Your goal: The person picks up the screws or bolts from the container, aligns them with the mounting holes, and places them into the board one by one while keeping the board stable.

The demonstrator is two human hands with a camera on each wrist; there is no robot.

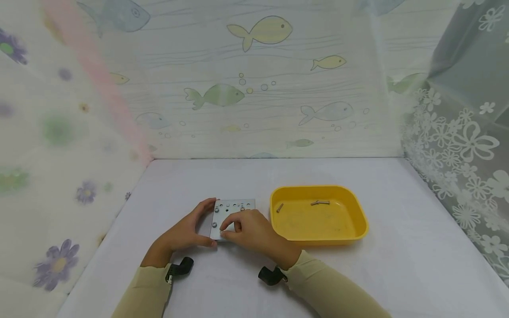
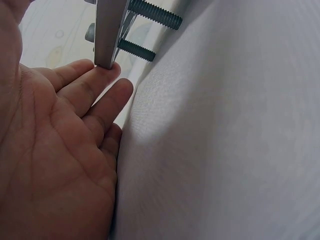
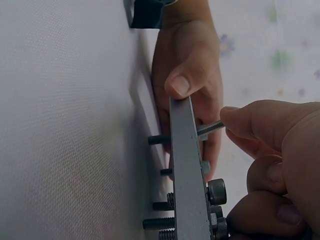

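Observation:
A flat metal plate (image 1: pixel 221 216) with several holes and bolts is raised a little off the white table. My left hand (image 1: pixel 183 232) grips it at the left, thumb on the near edge and fingertips at the far one. In the left wrist view, threaded bolt ends (image 2: pixel 137 50) stick out below the plate. My right hand (image 1: pixel 254 232) pinches a thin screw (image 3: pixel 210 128) between thumb and forefinger. That screw meets the plate's upper face near the left thumb, slightly tilted. Socket-head bolts (image 3: pixel 217 192) sit farther along the plate. The right hand hides part of the plate in the head view.
Just right of the plate stands a yellow tray (image 1: pixel 318 242), with a few loose screws (image 1: pixel 280 207) inside. Behind the table hangs a curtain (image 1: pixel 258 132) printed with fish. Flowered curtains close off both sides. Small black cameras (image 1: pixel 271 276) are worn at both wrists.

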